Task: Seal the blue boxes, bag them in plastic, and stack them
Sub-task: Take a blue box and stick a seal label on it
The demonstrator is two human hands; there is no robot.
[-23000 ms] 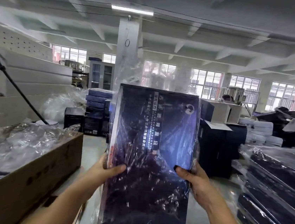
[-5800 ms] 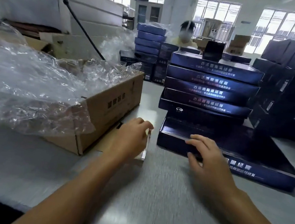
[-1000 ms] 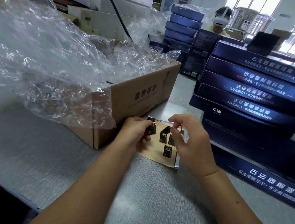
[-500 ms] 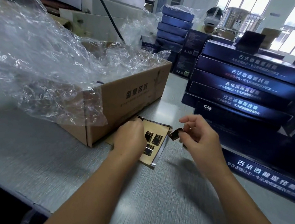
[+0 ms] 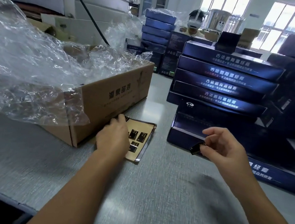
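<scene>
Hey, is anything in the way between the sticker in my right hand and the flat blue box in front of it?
Nothing visible. The right hand pinches the sticker just before the near wall of the blue box; the left hand and sticker sheet lie off to the left.

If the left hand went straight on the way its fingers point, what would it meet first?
Likely the cardboard box, its side wall just past the left hand, which rests on the sticker sheet.
</scene>
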